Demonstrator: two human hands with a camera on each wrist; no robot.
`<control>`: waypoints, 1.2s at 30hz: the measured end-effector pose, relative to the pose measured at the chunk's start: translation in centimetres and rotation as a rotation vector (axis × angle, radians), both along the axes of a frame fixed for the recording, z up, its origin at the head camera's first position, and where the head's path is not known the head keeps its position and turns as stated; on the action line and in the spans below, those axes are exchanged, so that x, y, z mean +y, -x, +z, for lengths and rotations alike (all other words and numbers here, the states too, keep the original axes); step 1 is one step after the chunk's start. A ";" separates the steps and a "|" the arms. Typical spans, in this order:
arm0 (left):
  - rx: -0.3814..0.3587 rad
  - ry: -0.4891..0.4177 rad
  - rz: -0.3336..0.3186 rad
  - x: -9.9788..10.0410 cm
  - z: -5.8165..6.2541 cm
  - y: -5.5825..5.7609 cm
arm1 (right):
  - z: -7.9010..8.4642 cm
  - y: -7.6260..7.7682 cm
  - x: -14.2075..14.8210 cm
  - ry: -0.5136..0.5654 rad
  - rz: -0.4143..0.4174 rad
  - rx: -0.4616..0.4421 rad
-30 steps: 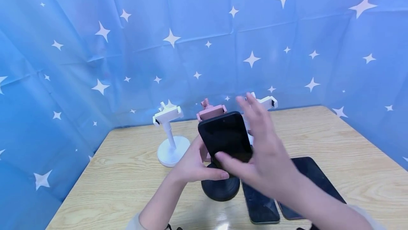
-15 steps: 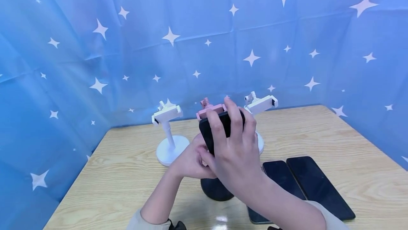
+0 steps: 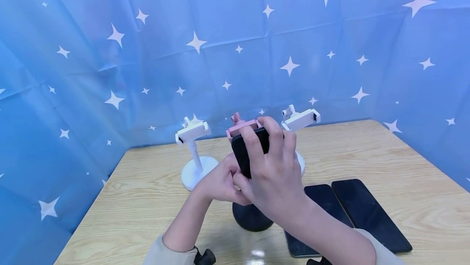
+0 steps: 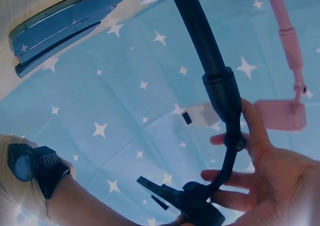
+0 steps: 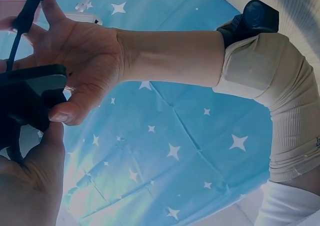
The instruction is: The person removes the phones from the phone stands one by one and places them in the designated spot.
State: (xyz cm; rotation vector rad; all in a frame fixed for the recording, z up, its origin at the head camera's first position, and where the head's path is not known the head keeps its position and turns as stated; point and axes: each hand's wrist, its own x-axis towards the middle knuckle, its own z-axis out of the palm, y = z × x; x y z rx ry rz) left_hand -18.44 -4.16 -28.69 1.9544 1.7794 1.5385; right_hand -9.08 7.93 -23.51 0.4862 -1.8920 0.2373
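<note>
A black smartphone (image 3: 240, 154) faces up in the head view, tilted above the round black base (image 3: 251, 220) of a phone stand. My right hand (image 3: 275, 175) grips the phone, its fingers curled over the screen and top edge. Below and to its left, my left hand (image 3: 220, 179) holds the upper part of that stand, thumb close to the right thumb. The left wrist view shows the black stem (image 4: 222, 93) with left-hand fingers behind it, and the stand's holder (image 4: 200, 206) low in the picture. Whether the phone sits in the holder is hidden.
Behind the phone stands a pink phone stand (image 3: 244, 126). A white stand (image 3: 198, 171) is on its left and another white stand (image 3: 301, 120) on its right. Two dark phones, one phone (image 3: 327, 199) beside a second phone (image 3: 371, 212), lie on the wooden table (image 3: 147, 216).
My right hand came from the phone's right side, fingers raised, to close over its top and screen. My left thumb curled inward. Over the last half second, both hands barely moved.
</note>
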 end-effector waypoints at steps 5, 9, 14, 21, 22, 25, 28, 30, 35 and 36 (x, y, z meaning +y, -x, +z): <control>-0.008 0.006 0.005 0.1 0.1 0.0 | 0.1 0.0 0.0 0.015 0.003 -0.016; 0.015 -0.008 0.014 0.1 0.0 -0.1 | 0.2 0.0 0.1 0.029 0.005 -0.014; 0.038 -0.034 0.012 0.2 0.0 -0.1 | 0.3 0.1 0.0 0.044 0.028 -0.038; 0.011 -0.016 -0.005 0.2 0.2 -0.1 | 0.4 0.2 0.0 0.049 0.039 -0.055; 0.003 -0.014 -0.006 0.1 0.2 -0.1 | 0.4 0.2 0.0 0.046 0.038 -0.058; -0.004 -0.008 -0.004 0.1 0.2 -0.1 | 0.4 0.2 0.0 0.045 0.036 -0.069; -0.023 -0.007 -0.011 0.1 0.2 -0.1 | 0.4 0.2 0.1 0.047 0.040 -0.080; -0.034 -0.008 -0.019 0.0 0.2 -0.1 | 0.4 0.3 0.1 0.043 0.033 -0.086; -0.035 -0.004 -0.029 0.0 0.2 -0.1 | 0.5 0.1 0.4 0.047 0.047 -0.154; -0.030 -0.003 -0.031 0.1 0.2 -0.1 | 0.5 0.0 0.5 0.049 0.056 -0.164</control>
